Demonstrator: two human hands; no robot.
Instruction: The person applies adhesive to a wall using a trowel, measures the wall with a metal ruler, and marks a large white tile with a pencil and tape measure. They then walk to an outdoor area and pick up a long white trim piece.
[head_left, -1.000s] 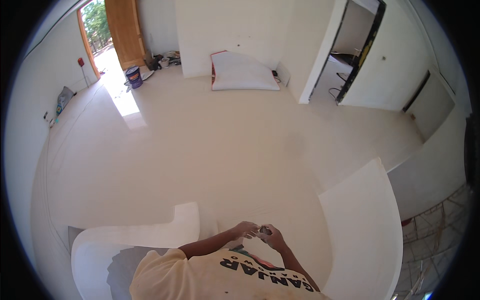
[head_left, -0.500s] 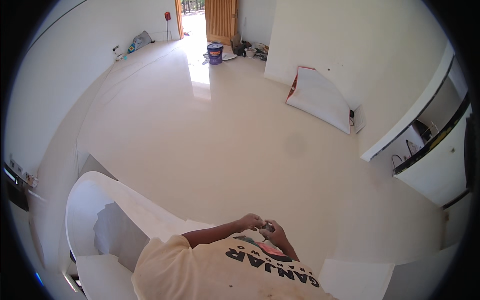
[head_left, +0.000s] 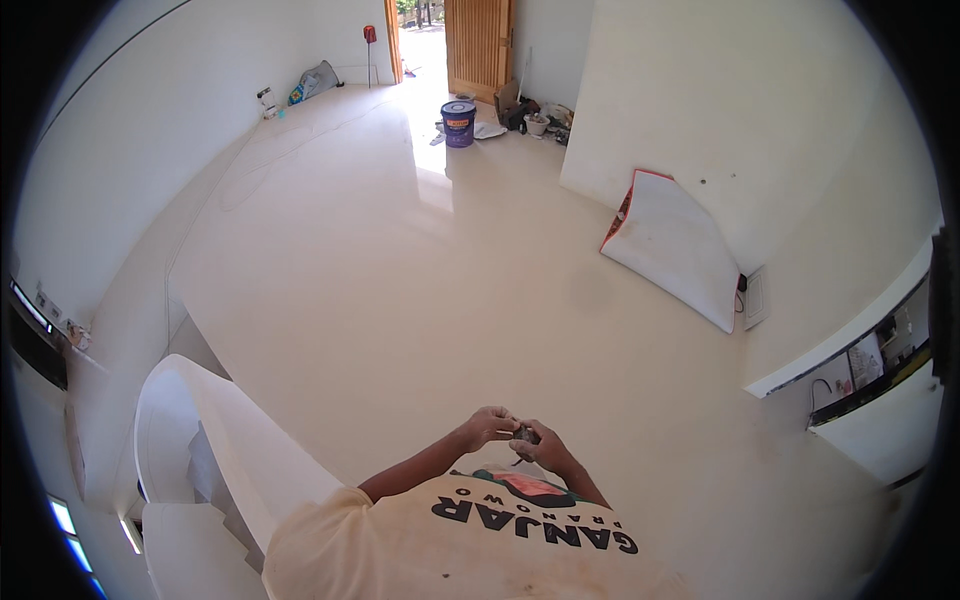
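Note:
Close in front of my cream printed shirt (head_left: 520,560), both hands meet over a small dark grey object (head_left: 524,434). Its kind is too small to tell, and a thin dark bit hangs beneath it. My right hand (head_left: 547,450) is closed round the object from the right side. From the left, my left hand (head_left: 487,428) has its fingertips pinched together at the object's top. The fingers partly hide it.
Glossy pale floor (head_left: 400,300) spreads ahead. A curved white staircase wall (head_left: 235,430) rises at left. Far off are a purple bucket (head_left: 458,125), a wooden door (head_left: 480,50) and heaped items (head_left: 537,122). A red-edged white sheet (head_left: 680,250) leans by the right wall.
The view has shifted, so the room's far things sit lower and further right. Both hands stay together on the small dark object, with the fingers slightly rearranged.

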